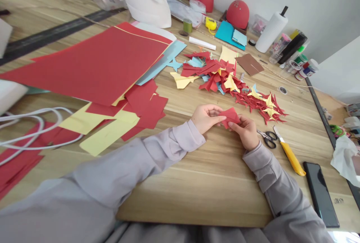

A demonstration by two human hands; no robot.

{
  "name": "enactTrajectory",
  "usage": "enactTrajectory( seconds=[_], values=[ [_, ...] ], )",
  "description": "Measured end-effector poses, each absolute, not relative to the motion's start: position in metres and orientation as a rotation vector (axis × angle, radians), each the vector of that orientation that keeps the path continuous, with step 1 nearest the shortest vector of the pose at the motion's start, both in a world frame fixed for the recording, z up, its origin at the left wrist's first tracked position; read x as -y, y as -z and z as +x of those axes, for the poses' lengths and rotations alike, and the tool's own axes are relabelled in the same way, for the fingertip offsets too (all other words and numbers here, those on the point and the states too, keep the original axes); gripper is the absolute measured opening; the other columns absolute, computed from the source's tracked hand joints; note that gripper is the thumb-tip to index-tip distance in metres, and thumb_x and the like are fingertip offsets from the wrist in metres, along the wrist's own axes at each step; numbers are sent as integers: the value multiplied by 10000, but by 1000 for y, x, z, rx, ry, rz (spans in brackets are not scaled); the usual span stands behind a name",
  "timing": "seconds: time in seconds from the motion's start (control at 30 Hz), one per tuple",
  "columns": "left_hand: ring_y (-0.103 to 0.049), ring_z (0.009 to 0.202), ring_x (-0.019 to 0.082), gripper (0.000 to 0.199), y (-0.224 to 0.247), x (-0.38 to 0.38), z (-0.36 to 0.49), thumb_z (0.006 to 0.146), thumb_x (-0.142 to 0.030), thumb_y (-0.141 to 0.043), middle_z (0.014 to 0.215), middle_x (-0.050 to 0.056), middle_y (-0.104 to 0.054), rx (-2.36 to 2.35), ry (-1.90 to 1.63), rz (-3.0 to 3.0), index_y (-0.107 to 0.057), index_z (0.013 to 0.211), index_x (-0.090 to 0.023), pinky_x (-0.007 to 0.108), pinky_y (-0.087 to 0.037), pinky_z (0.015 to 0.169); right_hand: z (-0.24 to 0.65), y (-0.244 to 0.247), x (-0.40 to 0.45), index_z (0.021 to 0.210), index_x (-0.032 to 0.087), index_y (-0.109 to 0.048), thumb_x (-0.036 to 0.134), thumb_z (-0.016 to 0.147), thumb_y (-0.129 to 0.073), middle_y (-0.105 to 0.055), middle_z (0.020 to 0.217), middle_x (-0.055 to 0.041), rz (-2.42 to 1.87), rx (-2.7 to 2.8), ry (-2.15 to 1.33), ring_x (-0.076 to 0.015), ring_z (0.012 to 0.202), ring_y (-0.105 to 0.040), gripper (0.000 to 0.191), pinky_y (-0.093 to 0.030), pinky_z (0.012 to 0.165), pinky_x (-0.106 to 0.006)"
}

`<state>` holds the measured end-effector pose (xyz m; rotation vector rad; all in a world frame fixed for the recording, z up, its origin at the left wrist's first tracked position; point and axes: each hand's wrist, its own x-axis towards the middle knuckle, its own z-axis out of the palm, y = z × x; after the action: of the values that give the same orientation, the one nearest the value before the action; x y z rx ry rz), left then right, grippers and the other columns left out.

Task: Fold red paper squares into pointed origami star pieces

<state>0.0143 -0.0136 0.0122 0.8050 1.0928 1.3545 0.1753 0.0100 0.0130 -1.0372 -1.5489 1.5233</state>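
Between my two hands is a small red piece of paper [231, 117], raised a little above the wooden table. My left hand [206, 118] pinches its left side, thumb on top. On the lower right edge, my right hand [245, 131] grips it between thumb and fingers. Some fingers are hidden behind the paper. Just beyond lies a heap of folded red, yellow and blue paper pieces [209, 71], with several pointed star shapes [270, 105] at its right end. Black-handled scissors [269, 138] rest close to my right hand, beside a yellow utility knife [291, 156].
Large red sheets [112, 59] cover the left of the table [197, 194], with cut red and yellow strips [108, 134] below them. A white cable [42, 126] loops at far left. A black phone [321, 194] lies at right. Bottles [271, 31] and a yellow tape measure [210, 23] stand behind.
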Motion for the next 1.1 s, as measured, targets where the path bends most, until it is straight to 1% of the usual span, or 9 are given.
enactTrajectory(
  seconds=[0.1, 0.17, 0.27, 0.33, 0.53, 0.67, 0.83, 0.97, 1.1],
  values=[
    [-605, 512, 121, 321, -10, 15, 15, 505, -166, -769, 622, 21, -672, -1093, -1316, 867, -614, 778, -98, 243, -504, 498, 174, -11, -11, 802, 190, -634, 318, 647, -742, -678, 706, 1, -1011, 1456, -1531, -130, 631, -606, 229, -485, 624, -268],
    [-635, 593, 137, 316, -9, 16, 15, 525, -146, -743, 693, 38, -695, -1092, -1291, 958, -629, 816, -98, 259, -521, 571, 174, -10, -11, 820, 194, -637, 308, 636, -749, -688, 745, -7, -997, 1475, -1531, -142, 679, -622, 244, -492, 665, -281],
    [-659, 700, 155, 303, -8, 18, 16, 554, -139, -710, 783, 54, -713, -1093, -1274, 1080, -642, 846, -102, 282, -525, 689, 175, -9, -11, 798, 189, -634, 294, 629, -753, -682, 723, -3, -1009, 1517, -1520, -129, 636, -609, 232, -485, 636, -272],
    [-662, 717, 160, 285, -8, 18, 16, 575, -148, -694, 802, 59, -716, -1094, -1258, 1127, -644, 852, -101, 287, -522, 709, 176, -9, -11, 789, 184, -629, 294, 629, -753, -666, 678, 7, -1027, 1519, -1510, -118, 587, -588, 230, -474, 593, -261],
    [-662, 706, 160, 284, -8, 19, 16, 597, -165, -683, 801, 59, -716, -1098, -1244, 1176, -646, 872, -105, 277, -522, 682, 175, -13, -11, 792, 171, -626, 276, 577, -785, -646, 633, 25, -1056, 1440, -1540, -100, 548, -571, 288, -464, 564, -242],
    [-640, 603, 136, 314, -11, 18, 14, 584, -137, -681, 723, 46, -703, -1079, -1222, 1135, -631, 892, -98, 248, -512, 589, 176, -14, -12, 822, 168, -614, 270, 551, -797, -628, 596, 39, -1092, 1412, -1554, -96, 520, -559, 342, -450, 541, -235],
    [-591, 480, 99, 325, -12, 17, 12, 589, -124, -685, 599, 4, -654, -1044, -1197, 1097, -617, 904, -88, 217, -488, 504, 177, -13, -16, 865, 172, -591, 258, 567, -786, -605, 544, 60, -1067, 1382, -1561, -79, 469, -518, 367, -403, 490, -211],
    [-576, 451, 86, 317, -14, 16, 11, 583, -114, -698, 546, -22, -620, -1021, -1204, 1058, -605, 884, -88, 198, -479, 476, 179, -10, -18, 867, 180, -581, 237, 575, -780, -598, 521, 70, -1028, 1346, -1573, -72, 443, -499, 359, -390, 470, -203],
    [-590, 446, 104, 365, -16, 15, 9, 562, -115, -721, 532, -19, -618, -1006, -1191, 984, -582, 897, -77, 214, -488, 462, 181, -9, -20, 891, 181, -590, 245, 594, -766, -603, 528, 66, -1015, 1344, -1602, -77, 443, -506, 350, -402, 472, -210]
  ],
)
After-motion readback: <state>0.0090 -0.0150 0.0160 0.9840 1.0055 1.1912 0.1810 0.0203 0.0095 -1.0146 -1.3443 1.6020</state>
